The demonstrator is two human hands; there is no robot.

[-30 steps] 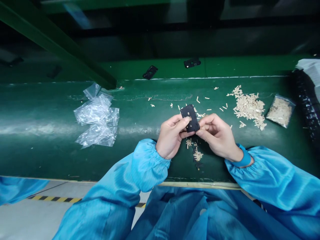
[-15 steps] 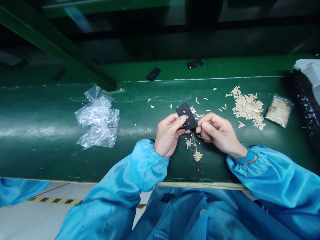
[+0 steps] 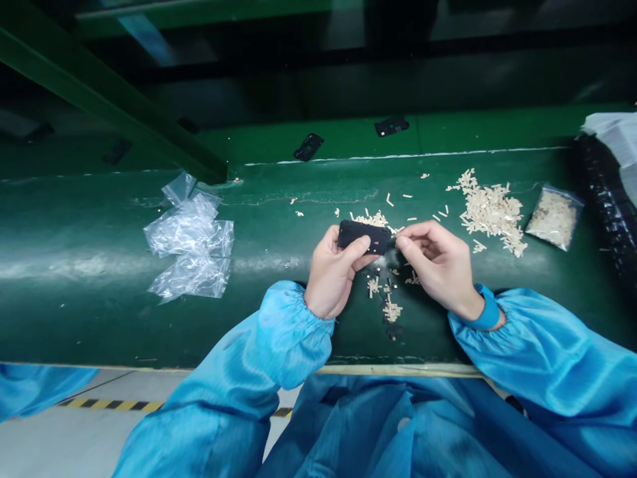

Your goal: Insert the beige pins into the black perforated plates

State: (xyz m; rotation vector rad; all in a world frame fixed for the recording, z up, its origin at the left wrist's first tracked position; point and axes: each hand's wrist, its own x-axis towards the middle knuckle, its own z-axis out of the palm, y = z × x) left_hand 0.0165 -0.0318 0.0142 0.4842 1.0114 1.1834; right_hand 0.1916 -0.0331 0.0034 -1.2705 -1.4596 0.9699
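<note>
My left hand (image 3: 329, 275) holds a thin black plastic part (image 3: 352, 232), roughly rectangular, with small cutouts, the thumb lying across its face. At the right end of that part is my right hand (image 3: 440, 265), its thumb and index finger pinched together. Whatever is between those fingertips is too small to make out. Just behind the part lies a small heap of cream-coloured strips (image 3: 374, 218). Below the hands, more strips (image 3: 392, 311) lie among small black pieces (image 3: 393, 331) on the green bench (image 3: 279, 318).
A large pile of cream strips (image 3: 492, 212) lies to the right, beside a clear zip bag (image 3: 554, 218) filled with small pieces. Crumpled clear plastic bags (image 3: 192, 232) are on the left. Two black parts (image 3: 308, 147) rest at the back. A black-wrapped bundle (image 3: 610, 192) stands far right.
My left hand has turned the black part from a steep slant to nearly level. The right hand has shifted slightly and stays pinched by the part's right end.
</note>
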